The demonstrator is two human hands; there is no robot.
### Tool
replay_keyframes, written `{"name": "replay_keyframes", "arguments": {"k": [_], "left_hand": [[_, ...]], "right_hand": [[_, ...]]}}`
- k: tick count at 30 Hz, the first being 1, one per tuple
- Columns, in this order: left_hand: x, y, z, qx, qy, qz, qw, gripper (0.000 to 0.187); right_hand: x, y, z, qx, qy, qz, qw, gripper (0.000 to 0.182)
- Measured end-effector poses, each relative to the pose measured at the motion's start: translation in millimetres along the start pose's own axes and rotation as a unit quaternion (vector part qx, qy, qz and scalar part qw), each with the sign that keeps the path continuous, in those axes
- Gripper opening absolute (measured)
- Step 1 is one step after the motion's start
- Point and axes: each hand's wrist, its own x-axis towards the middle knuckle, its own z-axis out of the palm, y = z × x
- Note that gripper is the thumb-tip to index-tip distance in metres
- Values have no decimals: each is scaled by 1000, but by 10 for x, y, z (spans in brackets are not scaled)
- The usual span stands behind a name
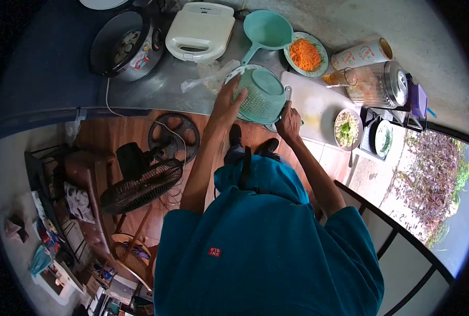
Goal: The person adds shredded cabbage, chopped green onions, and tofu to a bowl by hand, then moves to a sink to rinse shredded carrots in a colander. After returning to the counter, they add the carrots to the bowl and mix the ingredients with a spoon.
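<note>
A light-green colander (261, 97) is tipped over with its base facing up, at the front edge of the metal counter. My left hand (226, 102) grips its left side, thumb spread over the holes. My right hand (288, 124) is closed at its right rim, and a small green end pokes out beyond the fingers. Pale rim parts show behind the colander; what lies under it is hidden. Beside my right hand, a grey handle (288, 91) with a hole lies by the white cutting board (316, 100).
Behind are a white sandwich maker (202, 31), a green strainer (268, 30), a plate of shredded carrot (305, 55) and a black pot (123, 45). To the right stand a bowl of chopped vegetables (346, 129) and a large jar (374, 84). A fan (142, 184) stands at left.
</note>
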Motion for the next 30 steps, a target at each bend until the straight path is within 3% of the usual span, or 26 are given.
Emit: {"name": "replay_keyframes", "arguments": {"k": [1, 2, 3, 5, 8, 10, 12, 15, 17, 21, 22, 23, 24, 25, 26, 27, 28, 30], "left_hand": [[-145, 61, 9, 26, -7, -54, 998, 53], [-209, 114, 6, 54, -16, -102, 993, 53], [-212, 188, -5, 56, -20, -99, 993, 53], [-247, 345, 13, 5, 121, -111, 987, 51], [-319, 198, 108, 26, 100, -141, 985, 53], [-379, 79, 155, 82, 90, -106, 987, 55], [-402, 38, 182, 136, 76, -70, 985, 56], [-385, 185, 191, 147, 104, -63, 982, 55], [-382, 280, 151, 151, 76, -44, 985, 56], [-365, 558, 129, 71, 103, -47, 991, 61], [-354, 617, 93, 45, 130, -32, 990, 64], [-351, 640, 52, 20, 157, -16, 987, 68], [-368, 604, 7, 24, 161, -16, 986, 68], [-385, 536, -39, 48, 160, -23, 986, 68], [-397, 485, -66, 71, 155, -30, 985, 69], [-387, 455, -54, 72, 151, -30, 985, 69], [-390, 419, -11, 72, 152, -38, 985, 70], [-421, 378, 38, 70, 151, -46, 985, 70]], "right_hand": [[20, 15, -7, -10, -62, 51, 997, 37], [51, 20, -12, -8, -58, 51, 997, 37], [74, -25, -55, 18, -31, 31, 999, 39], [-1, -62, -93, 43, -7, 19, 999, 41], [-9, -95, -104, 65, -6, -39, 997, 49], [-30, -139, -121, 98, -72, 83, 989, 56], [-29, -156, -176, 105, -104, 99, 984, 63], [-29, -216, -318, 117, -80, 155, 978, 49], [-79, -60, -266, 5, -136, 34, 990, 26], [-82, -61, -327, -8, -101, 76, 992, 13], [-131, 82, -254, -16, -85, 26, 996, 11], [-187, 68, -144, 329, 46, 227, 916, 10], [-210, 32, -66, 612, 167, 390, 667, 10], [-180, 57, -29, 615, 164, 388, 666, 10], [-154, 110, -18, 418, 101, 287, 856, 9], [-135, 132, -40, 182, 31, 164, 969, 9], [-155, 138, -54, -71, -44, 31, 996, 8], [-163, 155, 17, -52, -43, 85, 994, 4]]}}
